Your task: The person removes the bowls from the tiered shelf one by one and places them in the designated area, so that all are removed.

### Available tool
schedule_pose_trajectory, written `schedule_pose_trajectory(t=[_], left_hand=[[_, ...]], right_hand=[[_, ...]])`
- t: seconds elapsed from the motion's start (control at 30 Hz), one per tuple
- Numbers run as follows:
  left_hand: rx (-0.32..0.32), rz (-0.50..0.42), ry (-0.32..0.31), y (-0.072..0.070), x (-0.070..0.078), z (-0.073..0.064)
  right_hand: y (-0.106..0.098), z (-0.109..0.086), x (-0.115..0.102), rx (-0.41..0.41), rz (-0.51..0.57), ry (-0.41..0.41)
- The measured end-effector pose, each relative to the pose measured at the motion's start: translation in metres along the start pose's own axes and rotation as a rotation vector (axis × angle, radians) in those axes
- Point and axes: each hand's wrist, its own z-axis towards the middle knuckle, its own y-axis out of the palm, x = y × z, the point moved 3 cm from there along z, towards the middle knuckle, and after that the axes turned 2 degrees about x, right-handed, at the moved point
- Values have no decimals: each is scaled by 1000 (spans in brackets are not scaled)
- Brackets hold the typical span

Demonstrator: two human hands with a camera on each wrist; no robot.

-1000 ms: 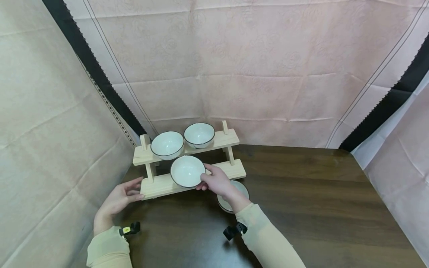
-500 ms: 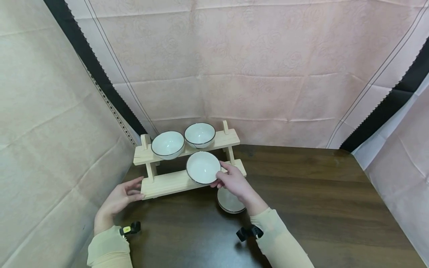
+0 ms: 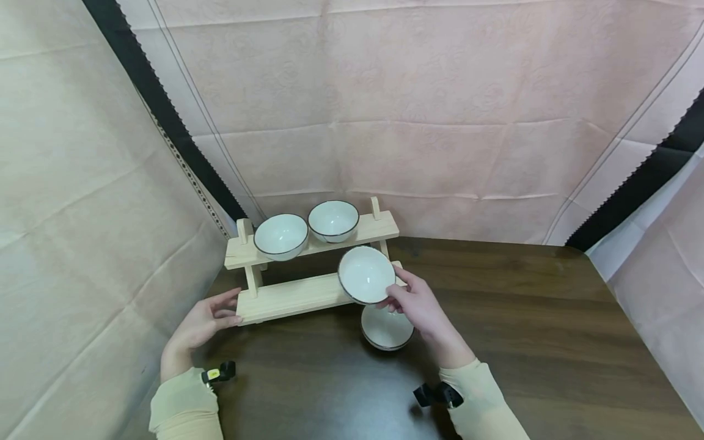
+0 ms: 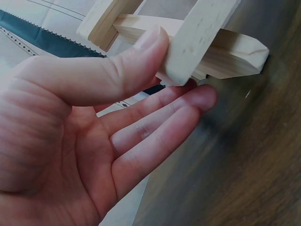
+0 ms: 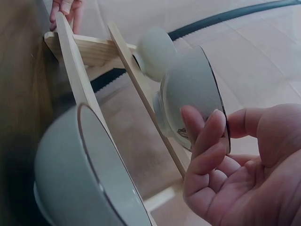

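Observation:
A white bowl with a dark rim is held by my right hand, over the right part of the rack's lower shelf. In the right wrist view, thumb and fingers pinch the rim of this bowl. My left hand grips the left end of the two-tier wooden rack. From the left wrist, the thumb presses one side of the plank while the fingers lie on the other. Two matching bowls, one left and one right, stand on the upper shelf.
Stacked bowls sit on the dark wooden table in front of the rack's right end, just below the held bowl. Pale cloth hangs behind the rack, and another cloth panel borders the left side.
My right hand has carried the bowl rightward, from the middle of the lower shelf toward its right end. The left hand keeps its place on the rack. The view has shifted slightly.

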Motion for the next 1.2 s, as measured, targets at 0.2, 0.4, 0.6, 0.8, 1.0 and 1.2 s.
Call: schedule_pose_trajectory(t=[0.2,0.4,0.6,0.8,1.0,1.2], left_hand=[[1,-1,1,0,2,1],[4,-4,5,0,1,0],[0,-18,17,1,0,0],[1,9,7,1,0,0],[4,14,-7,1,2,-1],[10,24,-19,1,3,-1]], right_hand=[[-25,-9,5,32,1,5],[-50,-14,5,32,-19,19],[-79,-20,6,9,-93,5],[-106,-28,4,-12,-147,20],[-128,-30,8,-26,-181,2],[-150,-34,16,-72,-210,-1]])
